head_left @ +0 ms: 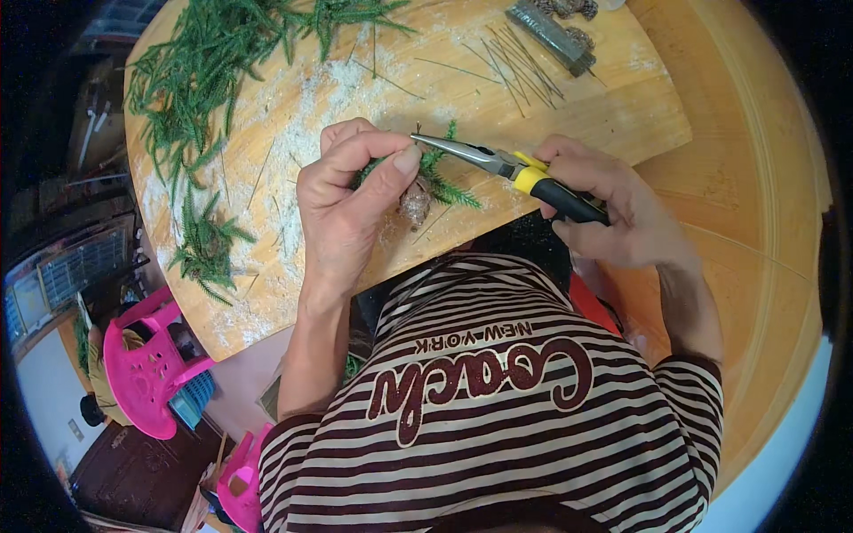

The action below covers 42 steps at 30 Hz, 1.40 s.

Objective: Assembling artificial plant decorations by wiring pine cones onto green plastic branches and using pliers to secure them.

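My left hand (pixel 346 186) pinches, between thumb and fingers, a small bunch of green artificial pine sprigs (pixel 451 185) with a frosted brown pine cone (pixel 415 204) hanging below. My right hand (pixel 609 200) is closed round the black and yellow handles of long-nose pliers (pixel 480 157). The pliers' tip reaches the top of the bunch, right at my left fingertips. Whether the jaws grip a wire there is too small to make out. Both hands are over the near edge of the wooden board (pixel 498 218).
A heap of green sprigs (pixel 200 84) covers the board's far left, a loose sprig (pixel 206 240) nearer. White flakes lie scattered. Thin stems or wires (pixel 522 67), a grey bundle (pixel 553 40) and pine cones (pixel 569 9) lie far right. A pink plastic chair (pixel 133 382) stands left.
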{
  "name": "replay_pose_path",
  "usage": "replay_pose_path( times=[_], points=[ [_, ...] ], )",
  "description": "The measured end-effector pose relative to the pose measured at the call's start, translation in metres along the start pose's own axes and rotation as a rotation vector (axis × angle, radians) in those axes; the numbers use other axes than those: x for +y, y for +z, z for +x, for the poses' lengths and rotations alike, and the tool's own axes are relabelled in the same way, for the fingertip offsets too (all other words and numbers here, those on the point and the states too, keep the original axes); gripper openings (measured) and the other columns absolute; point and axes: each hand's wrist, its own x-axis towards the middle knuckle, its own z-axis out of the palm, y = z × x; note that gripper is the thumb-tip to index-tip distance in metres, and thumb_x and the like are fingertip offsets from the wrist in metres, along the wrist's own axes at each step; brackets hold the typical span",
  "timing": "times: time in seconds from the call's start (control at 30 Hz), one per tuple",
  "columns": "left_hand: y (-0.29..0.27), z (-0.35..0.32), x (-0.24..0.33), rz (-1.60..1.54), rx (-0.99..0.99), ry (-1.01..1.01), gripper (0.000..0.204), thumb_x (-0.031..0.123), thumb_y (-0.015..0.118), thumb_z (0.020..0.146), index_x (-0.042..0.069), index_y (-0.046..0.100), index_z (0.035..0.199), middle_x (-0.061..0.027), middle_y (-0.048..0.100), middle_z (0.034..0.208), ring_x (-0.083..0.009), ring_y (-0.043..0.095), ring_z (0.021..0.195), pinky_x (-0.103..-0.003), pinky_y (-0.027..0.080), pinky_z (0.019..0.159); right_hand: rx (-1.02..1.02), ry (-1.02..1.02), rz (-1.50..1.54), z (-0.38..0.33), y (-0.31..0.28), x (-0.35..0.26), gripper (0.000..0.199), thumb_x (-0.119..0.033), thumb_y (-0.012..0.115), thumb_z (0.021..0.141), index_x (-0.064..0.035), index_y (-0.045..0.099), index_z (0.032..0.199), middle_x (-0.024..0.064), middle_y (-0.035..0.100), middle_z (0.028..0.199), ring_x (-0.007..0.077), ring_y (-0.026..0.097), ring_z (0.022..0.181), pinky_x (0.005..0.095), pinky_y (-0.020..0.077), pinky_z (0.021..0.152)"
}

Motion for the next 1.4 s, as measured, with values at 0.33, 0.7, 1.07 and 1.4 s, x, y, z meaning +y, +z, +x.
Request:
replay_pose_path(
  times=[0.33, 0.7, 1.07, 1.4],
  points=[
    [0.004, 0.004, 0.0, -0.354, 0.033, -0.191, 0.006, -0.004, 0.062, 0.08, -0.004, 0.066, 0.085, 0.0002, 0.053, 0.075, -0.0085, 0.046, 0.074, -0.021, 0.037, 0.07, 0.129, -0.156, -0.704, 0.005, 0.013, 0.002, 0.024, 0.007, 0.055, 0.062, 0.0008, 0.054, 0.084, 0.0131, 0.048, 0.097, 0.0266, 0.049, 0.077, 0.0285, 0.0406, 0.063],
    [0.0, 0.011, 0.005, -0.351, 0.05, -0.12, 0.008, -0.005, 0.061, 0.08, -0.005, 0.066, 0.086, 0.0003, 0.052, 0.075, -0.0071, 0.047, 0.07, -0.02, 0.037, 0.064, 0.157, -0.185, -0.728, 0.008, 0.006, -0.015, 0.026, 0.002, 0.057, 0.062, -0.0035, 0.054, 0.087, 0.0134, 0.047, 0.089, 0.0288, 0.052, 0.077, 0.0343, 0.0432, 0.062],
    [-0.002, 0.006, 0.009, -0.296, -0.008, -0.082, 0.007, -0.004, 0.062, 0.079, -0.005, 0.066, 0.085, -0.0003, 0.051, 0.076, -0.0074, 0.046, 0.071, -0.02, 0.036, 0.064, 0.085, -0.111, -0.328, 0.009, 0.009, -0.012, 0.024, 0.005, 0.055, 0.062, 0.0004, 0.051, 0.085, 0.012, 0.045, 0.087, 0.0283, 0.048, 0.073, 0.0313, 0.0398, 0.061],
    [0.001, 0.004, 0.011, -0.274, 0.006, -0.121, 0.006, -0.005, 0.062, 0.079, -0.005, 0.065, 0.084, -0.0005, 0.052, 0.077, -0.0076, 0.048, 0.073, -0.02, 0.037, 0.065, 0.113, -0.202, -0.553, 0.008, 0.01, -0.007, 0.031, 0.005, 0.054, 0.057, 0.0016, 0.053, 0.088, 0.0139, 0.046, 0.094, 0.0288, 0.047, 0.076, 0.0306, 0.0409, 0.065]
  ],
)
